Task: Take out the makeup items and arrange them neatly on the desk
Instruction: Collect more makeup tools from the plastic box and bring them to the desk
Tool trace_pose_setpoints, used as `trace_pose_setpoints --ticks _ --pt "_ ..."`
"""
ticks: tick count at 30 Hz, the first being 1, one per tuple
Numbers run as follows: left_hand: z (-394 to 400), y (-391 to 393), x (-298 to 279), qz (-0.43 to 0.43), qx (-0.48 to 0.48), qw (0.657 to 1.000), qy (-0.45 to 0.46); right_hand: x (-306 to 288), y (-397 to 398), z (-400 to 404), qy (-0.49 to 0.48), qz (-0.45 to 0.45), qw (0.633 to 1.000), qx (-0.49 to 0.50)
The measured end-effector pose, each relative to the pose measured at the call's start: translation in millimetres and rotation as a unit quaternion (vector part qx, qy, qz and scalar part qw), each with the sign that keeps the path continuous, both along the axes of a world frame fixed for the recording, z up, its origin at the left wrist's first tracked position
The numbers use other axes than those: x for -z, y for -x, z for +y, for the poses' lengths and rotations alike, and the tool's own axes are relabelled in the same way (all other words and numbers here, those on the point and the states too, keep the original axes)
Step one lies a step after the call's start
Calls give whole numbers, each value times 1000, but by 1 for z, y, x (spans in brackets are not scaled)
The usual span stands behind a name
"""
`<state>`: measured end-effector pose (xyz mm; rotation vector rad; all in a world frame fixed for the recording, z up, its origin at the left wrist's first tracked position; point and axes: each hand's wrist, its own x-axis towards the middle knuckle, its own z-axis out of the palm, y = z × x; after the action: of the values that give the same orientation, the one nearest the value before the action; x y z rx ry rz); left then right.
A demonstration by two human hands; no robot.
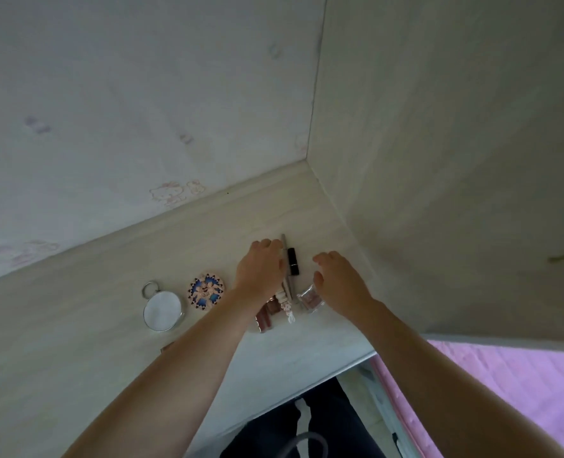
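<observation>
Your left hand [261, 266] rests flat beside the pencil [286, 259], which lies lengthwise toward the desk's [75, 325] back edge. Your right hand [336, 279] hovers loosely spread, empty, near the lipstick [293, 261].

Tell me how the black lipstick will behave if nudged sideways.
The lipstick lies on its side and looks cylindrical, so it would probably roll. Its glossy casing suggests it is stiff and somewhat slippery. The pencil alongside might stop it on that side.

Your round mirror [162, 310] lies at nine o'clock of the patterned compact [205, 291]; lipstick [293, 261] perhaps touching the pencil [286, 259].
</observation>
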<state>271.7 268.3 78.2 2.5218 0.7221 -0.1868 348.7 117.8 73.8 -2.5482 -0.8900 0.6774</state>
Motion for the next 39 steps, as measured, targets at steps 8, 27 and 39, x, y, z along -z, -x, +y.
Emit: trace_pose_setpoints --ticks 8,27,39 --pt "-26 36 -11 -74 154 984 -45 -12 56 -42 23 -49 995 86" --pt "-239 82 -18 -135 516 846 -3 -27 203 -235 99 -78 928 351" --pt "-425 141 -9 -79 691 717 -52 -26 333 -398 129 -57 820 554"
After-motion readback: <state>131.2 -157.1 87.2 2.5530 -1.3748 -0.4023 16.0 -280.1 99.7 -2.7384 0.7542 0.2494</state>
